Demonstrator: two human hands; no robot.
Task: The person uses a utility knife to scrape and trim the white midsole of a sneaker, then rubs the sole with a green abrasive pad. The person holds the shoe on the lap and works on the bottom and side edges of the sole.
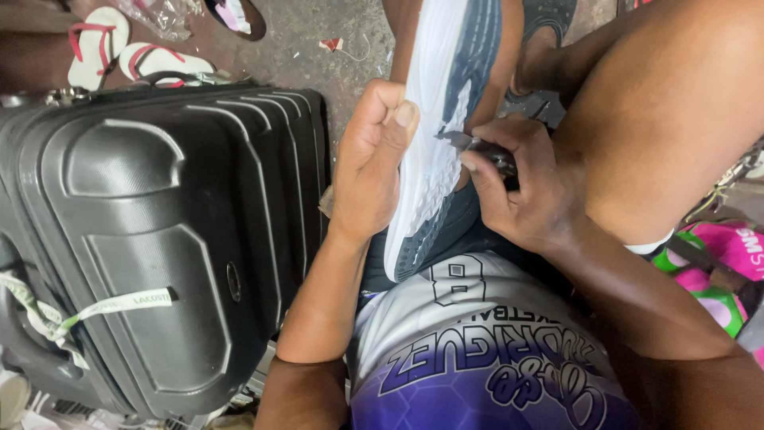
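The sports shoe [442, 135] lies sole-up across the person's lap, centre of view, toe toward the far side. The left hand [370, 163] is clamped on the left edge of the white sole, thumb pressed flat on the tread. The right hand [521, 187] is closed round a small dark tool [485, 150], its tip set against the sole's right edge, where the sole meets the dark upper. The tool's kind is uncertain; it may be a blade or an awl, as the fingers cover most of it.

A black hard-shell suitcase [159, 239] stands to the left, with a pale strap [119, 302] tied round its handle. A pair of white and red sandals [119, 52] lies on the concrete floor [302, 48] at far left.

Risks: the tip works close to the left thumb, so a slip across the sole could cut it. The shoe is steadied only by one hand and the lap; a twist would throw the tool off the seam or gouge the upper.
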